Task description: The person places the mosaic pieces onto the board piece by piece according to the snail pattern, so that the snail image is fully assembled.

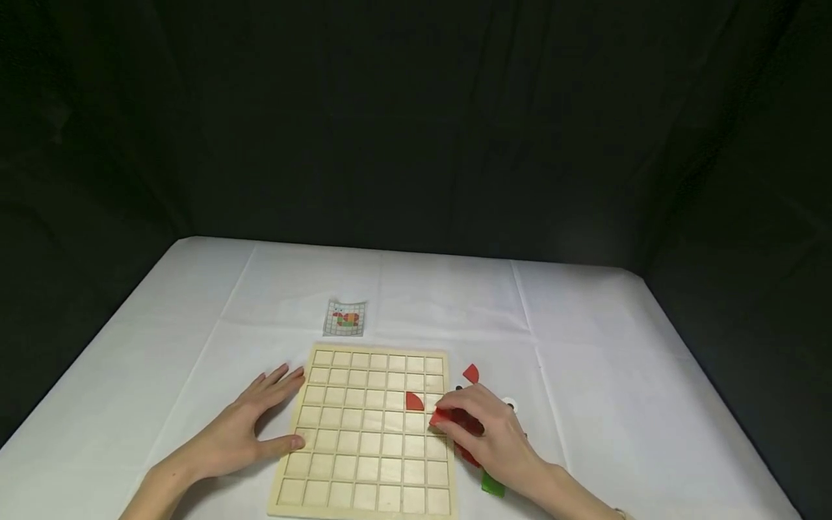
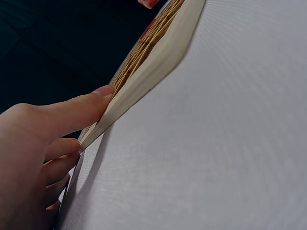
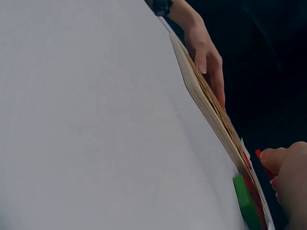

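Observation:
A pale wooden grid board (image 1: pixel 282 480) lies on the white cloth. My left hand (image 1: pixel 243 426) rests at its left edge, the thumb on the rim and the fingers spread along the side. Between thumb and fingertips my right hand (image 1: pixel 494 432) pinches a red piece (image 1: pixel 439 417), held over the board's right edge. One red quarter-circle piece (image 1: pixel 414 401) sits in a cell toward the board's right side. More red pieces lie partly hidden beneath the right hand. In the right wrist view, the right thumb and the thin red edge of the held piece show.
Right of the board lie another red quarter-circle (image 1: pixel 471 373), a green piece (image 1: pixel 492 484) and a white piece with a black dot (image 1: pixel 510 404). Behind the board is a small pattern card (image 1: pixel 345 319) with a coloured figure on a grid. Black curtains (image 1: pixel 416 130) surround the table.

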Available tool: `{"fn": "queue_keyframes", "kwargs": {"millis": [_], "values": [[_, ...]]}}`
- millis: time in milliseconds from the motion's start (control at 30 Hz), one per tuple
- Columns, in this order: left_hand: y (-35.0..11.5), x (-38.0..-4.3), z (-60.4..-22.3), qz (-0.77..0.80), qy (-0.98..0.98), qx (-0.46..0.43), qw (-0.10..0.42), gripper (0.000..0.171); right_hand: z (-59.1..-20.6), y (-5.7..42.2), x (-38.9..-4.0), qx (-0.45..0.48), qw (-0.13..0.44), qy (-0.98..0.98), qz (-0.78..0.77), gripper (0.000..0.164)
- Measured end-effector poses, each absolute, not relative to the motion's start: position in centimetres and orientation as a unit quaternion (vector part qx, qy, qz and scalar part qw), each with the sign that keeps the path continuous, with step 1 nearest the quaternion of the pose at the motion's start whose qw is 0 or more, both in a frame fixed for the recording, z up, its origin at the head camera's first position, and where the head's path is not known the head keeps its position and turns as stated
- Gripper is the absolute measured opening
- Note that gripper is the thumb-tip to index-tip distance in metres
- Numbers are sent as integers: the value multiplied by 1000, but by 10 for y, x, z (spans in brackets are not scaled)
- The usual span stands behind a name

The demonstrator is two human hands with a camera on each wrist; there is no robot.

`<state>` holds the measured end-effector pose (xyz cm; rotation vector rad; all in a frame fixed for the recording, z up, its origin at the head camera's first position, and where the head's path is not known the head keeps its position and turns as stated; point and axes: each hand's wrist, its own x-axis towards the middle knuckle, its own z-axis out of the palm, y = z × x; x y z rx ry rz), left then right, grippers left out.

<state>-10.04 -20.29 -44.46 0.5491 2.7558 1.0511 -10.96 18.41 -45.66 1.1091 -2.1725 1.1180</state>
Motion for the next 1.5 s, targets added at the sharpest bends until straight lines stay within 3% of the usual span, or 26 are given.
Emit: {"fn": "queue_keyframes", "kwargs": {"millis": [333, 1500], "values": [[-204, -99, -445, 351, 916, 184, 67, 91, -456, 169, -108, 405, 163, -818, 375, 26], [-205, -99, -444, 345, 919, 181, 63, 91, -458, 154, -113, 440, 169, -807, 357, 25]]}}
